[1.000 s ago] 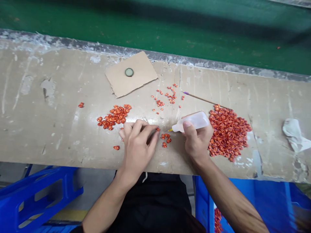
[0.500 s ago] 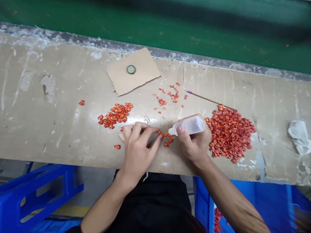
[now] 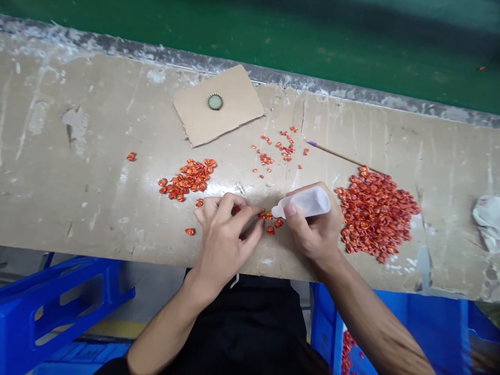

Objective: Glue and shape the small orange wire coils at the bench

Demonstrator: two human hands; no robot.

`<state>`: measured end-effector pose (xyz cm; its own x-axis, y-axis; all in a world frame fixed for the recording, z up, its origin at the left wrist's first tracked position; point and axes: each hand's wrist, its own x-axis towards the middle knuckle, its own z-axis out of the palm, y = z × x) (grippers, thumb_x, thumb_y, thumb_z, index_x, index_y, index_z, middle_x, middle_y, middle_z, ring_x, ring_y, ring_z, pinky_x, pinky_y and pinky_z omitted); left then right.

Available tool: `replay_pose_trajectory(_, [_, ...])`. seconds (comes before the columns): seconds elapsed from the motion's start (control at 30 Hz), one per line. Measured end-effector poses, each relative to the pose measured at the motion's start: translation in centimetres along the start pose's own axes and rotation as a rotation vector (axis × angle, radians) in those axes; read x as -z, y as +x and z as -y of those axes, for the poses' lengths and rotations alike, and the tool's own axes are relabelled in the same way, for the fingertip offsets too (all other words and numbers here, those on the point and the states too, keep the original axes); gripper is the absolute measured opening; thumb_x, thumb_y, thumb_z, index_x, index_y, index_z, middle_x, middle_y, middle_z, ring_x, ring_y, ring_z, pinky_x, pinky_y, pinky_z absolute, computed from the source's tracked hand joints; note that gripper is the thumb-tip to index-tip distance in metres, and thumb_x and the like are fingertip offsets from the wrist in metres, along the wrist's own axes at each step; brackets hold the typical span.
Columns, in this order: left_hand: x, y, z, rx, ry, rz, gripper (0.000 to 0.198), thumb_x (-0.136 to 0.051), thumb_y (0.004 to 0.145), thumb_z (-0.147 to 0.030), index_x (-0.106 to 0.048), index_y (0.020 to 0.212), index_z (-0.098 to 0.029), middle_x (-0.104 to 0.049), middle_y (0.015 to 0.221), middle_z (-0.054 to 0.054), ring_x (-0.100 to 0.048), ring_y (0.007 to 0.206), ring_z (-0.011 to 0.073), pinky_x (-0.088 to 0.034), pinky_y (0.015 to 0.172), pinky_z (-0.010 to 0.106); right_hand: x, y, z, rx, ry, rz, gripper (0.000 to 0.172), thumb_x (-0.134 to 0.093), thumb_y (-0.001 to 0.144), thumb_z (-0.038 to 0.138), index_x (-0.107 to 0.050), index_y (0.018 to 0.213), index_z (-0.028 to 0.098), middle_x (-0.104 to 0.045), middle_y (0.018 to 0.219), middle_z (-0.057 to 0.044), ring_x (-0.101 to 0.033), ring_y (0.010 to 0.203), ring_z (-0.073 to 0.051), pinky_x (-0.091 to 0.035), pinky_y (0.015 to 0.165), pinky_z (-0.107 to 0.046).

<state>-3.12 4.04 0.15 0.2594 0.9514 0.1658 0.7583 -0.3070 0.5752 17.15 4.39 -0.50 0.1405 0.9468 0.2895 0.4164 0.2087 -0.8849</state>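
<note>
My right hand [image 3: 314, 229] grips a small translucent squeeze bottle [image 3: 308, 202], its nozzle pointing left at a few small red pieces [image 3: 271, 223] on the worn table [image 3: 78, 198]. My left hand [image 3: 224, 234] rests palm down beside them, its fingertips pinched on one red piece at the nozzle. A big heap of red pieces [image 3: 377, 213] lies right of my right hand. A smaller heap [image 3: 187, 178] lies up and left of my left hand. Tiny red bits [image 3: 279, 148] are scattered further back.
A cardboard square [image 3: 221, 112] with a bottle cap [image 3: 214, 101] sits at the back. A thin stick [image 3: 338, 154] lies behind the big heap. A crumpled white rag [image 3: 488, 219] is at the right edge. Blue crates [image 3: 50, 307] stand below the table, beside a green belt [image 3: 273, 36].
The bottle's nozzle has moved left toward my left fingertips, closing the gap to the small red pieces. The camera view has shifted slightly.
</note>
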Motion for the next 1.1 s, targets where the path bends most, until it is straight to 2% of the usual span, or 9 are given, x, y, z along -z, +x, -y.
replay_pose_trajectory(0.23, [0.1, -0.1, -0.1, 0.009, 0.02, 0.001, 0.012, -0.082, 0.104, -0.029, -0.086, 0.115, -0.034, -0.075, 0.115, 0.004, -0.055, 0.108, 0.0284, -0.033, 0.09, 0.046, 0.0, 0.0, 0.1, 0.013, -0.06, 0.018, 0.018, -0.082, 0.102, 0.039, -0.07, 0.095, 0.028, -0.071, 0.078, -0.002, -0.062, 0.061, -0.018, -0.046, 0.047, -0.034])
replay_pose_trajectory(0.67, [0.0, 0.0, 0.0, 0.006, 0.012, -0.007, 0.015, -0.085, 0.102, -0.027, -0.086, 0.114, -0.035, -0.074, 0.115, 0.004, -0.053, 0.11, 0.0284, -0.036, 0.097, 0.048, -0.1, 0.1, 0.4, -0.018, -0.059, 0.02, 0.023, -0.078, 0.103, 0.036, -0.062, 0.089, 0.026, -0.061, 0.068, 0.004, -0.052, 0.054, -0.013, -0.04, 0.046, -0.028])
replay_pose_trajectory(0.87, [0.1, 0.1, -0.3, 0.008, -0.002, 0.004, 0.014, -0.082, 0.103, -0.024, -0.087, 0.114, -0.032, -0.073, 0.115, 0.005, -0.052, 0.11, 0.0283, -0.037, 0.098, 0.048, -0.2, 0.1, 0.4, -0.032, -0.044, 0.019, 0.026, -0.08, 0.101, 0.038, -0.061, 0.088, 0.027, -0.062, 0.069, 0.004, -0.056, 0.055, -0.014, -0.042, 0.047, -0.029])
replay_pose_trajectory(1.1, [-0.1, 0.0, -0.2, 0.006, 0.003, -0.033, 0.014, -0.083, 0.103, -0.026, -0.087, 0.113, -0.034, -0.074, 0.113, 0.004, -0.054, 0.109, 0.0289, -0.036, 0.095, 0.049, 0.6, -0.2, -0.6, -0.039, -0.048, -0.116, 0.035, -0.08, 0.104, 0.051, -0.061, 0.085, 0.028, -0.063, 0.073, -0.001, -0.058, 0.062, -0.019, -0.043, 0.051, -0.035])
